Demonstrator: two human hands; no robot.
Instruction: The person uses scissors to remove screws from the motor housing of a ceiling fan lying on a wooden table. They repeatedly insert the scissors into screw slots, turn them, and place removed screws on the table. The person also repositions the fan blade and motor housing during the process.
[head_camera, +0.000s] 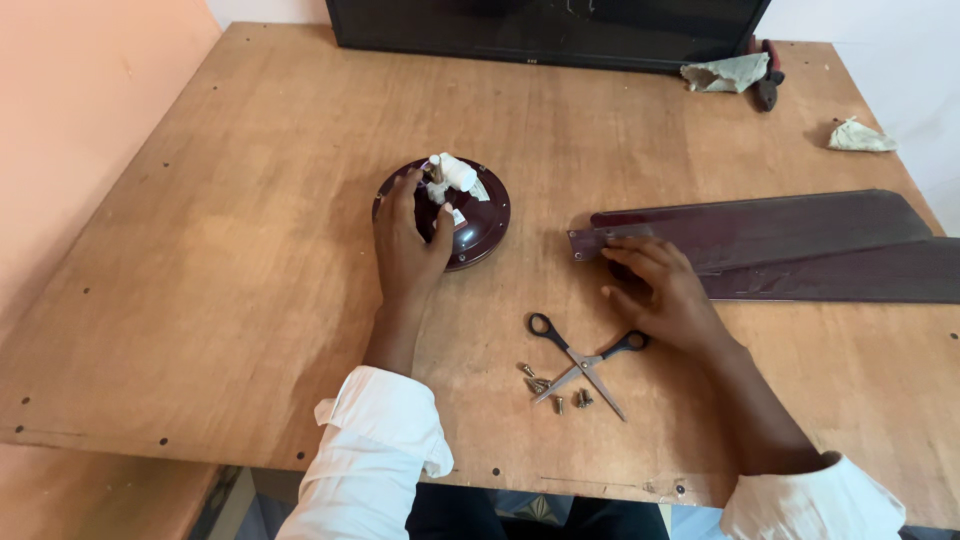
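- A round dark-maroon motor housing (470, 215) sits on the wooden counter (200, 280), left of centre, a short shaft wrapped in white (448, 175) standing up from its top
- The left hand (408, 245) lies over the housing's near-left side, grip clamped on it: thumb against the dome's right slope, fingers curled round the left rim, forearm reaching straight up from a rolled white sleeve (370, 455)
- The right hand (662, 290) rests flat, grip apart, fingers spread on the metal end of the dark fan blades (790, 245) lying to the right
- Scissors (585, 360) lie open just beside that wrist, loose screws (555, 385) around their tips
- Crumpled rags (725, 72) sit far back, well apart
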